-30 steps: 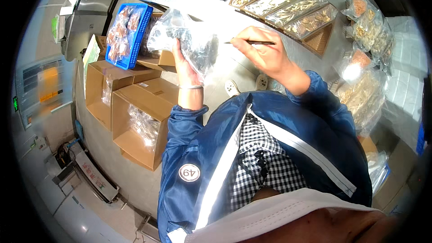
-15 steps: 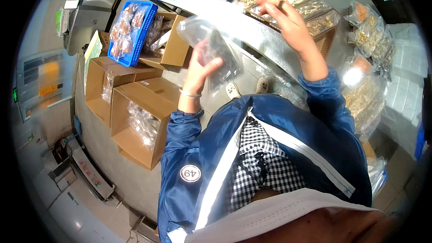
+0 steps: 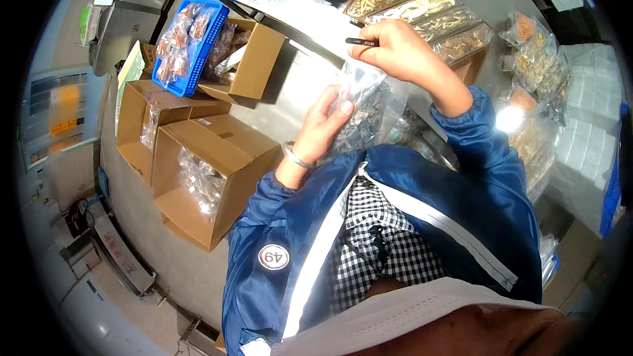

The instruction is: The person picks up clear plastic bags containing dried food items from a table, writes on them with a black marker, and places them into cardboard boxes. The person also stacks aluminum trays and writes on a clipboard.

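My right hand [image 3: 403, 51], fingers pinching a slim dark tool [image 3: 362, 42], has lowered toward the clear bag [image 3: 369, 115], frame centre.
Left hand [image 3: 322, 128] clasps its side; probably light, slippery, best gripped low.

Navy jacket [image 3: 267, 306], 2 white stripes [image 3: 323, 254], 1 round patch [image 3: 273, 257]; checked black-and-white garment [image 3: 376, 204]; silver bangle [image 3: 295, 157]; white mask [image 3: 402, 313].

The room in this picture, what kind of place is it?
Probably a food-packing room: there are trays of dried-looking food, boxes with packets inside, and a filled bag in the left hand.
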The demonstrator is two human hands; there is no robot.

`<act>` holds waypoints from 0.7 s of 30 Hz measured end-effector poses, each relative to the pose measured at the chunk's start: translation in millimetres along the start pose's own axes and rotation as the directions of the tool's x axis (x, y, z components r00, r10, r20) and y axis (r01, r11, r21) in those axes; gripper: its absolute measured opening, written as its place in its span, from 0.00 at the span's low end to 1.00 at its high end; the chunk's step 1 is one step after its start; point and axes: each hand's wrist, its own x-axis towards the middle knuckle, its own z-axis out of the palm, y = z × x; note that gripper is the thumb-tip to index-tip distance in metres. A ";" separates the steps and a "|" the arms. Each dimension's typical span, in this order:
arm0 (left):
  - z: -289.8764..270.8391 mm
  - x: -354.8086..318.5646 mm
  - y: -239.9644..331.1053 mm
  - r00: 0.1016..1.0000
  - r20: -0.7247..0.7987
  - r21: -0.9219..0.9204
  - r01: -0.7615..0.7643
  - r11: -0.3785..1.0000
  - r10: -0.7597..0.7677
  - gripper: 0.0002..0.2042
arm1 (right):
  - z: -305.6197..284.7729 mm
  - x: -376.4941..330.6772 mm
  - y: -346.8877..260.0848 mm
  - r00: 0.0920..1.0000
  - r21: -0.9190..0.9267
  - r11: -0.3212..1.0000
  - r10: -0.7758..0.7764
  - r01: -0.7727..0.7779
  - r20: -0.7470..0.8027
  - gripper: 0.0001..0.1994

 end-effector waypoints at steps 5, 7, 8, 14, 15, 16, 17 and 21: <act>6.4 -0.1 -6.2 0.996 -0.033 0.025 -0.084 0.996 0.085 0.19 | -5.4 -8.7 16.9 0.991 0.135 0.985 0.090 -0.104 0.102 0.10; 5.0 5.3 -11.8 0.997 -0.012 0.006 -0.075 0.997 0.075 0.20 | -7.7 -14.0 27.7 0.984 0.224 0.968 0.078 -0.114 0.163 0.10; 4.1 9.4 -16.0 0.998 0.003 -0.025 -0.056 0.998 0.056 0.21 | -8.1 -16.8 32.6 0.981 0.200 0.975 0.061 -0.098 0.183 0.10; -1.9 34.3 -43.3 0.996 0.085 -0.227 0.024 0.974 -0.005 0.27 | -6.5 -31.3 53.9 0.979 0.349 0.934 0.010 -0.083 0.205 0.11; -2.8 36.3 -45.9 0.996 0.085 -0.217 0.023 0.976 -0.004 0.26 | -8.8 -32.9 57.7 0.964 0.339 0.930 0.050 -0.141 0.262 0.11; -2.9 37.6 -48.2 0.995 0.098 -0.209 0.003 0.978 0.018 0.26 | -11.2 -34.4 61.9 0.955 0.345 0.922 0.076 -0.177 0.286 0.12; -3.4 37.5 -49.8 0.993 0.104 -0.227 0.077 0.971 -0.055 0.24 | -13.4 -35.9 66.5 0.952 0.372 0.912 0.056 -0.171 0.302 0.13; -0.5 32.3 -57.6 0.988 0.122 -0.370 0.130 0.920 -0.091 0.24 | -9.9 -40.2 82.6 0.899 0.405 0.862 0.118 -0.303 0.421 0.18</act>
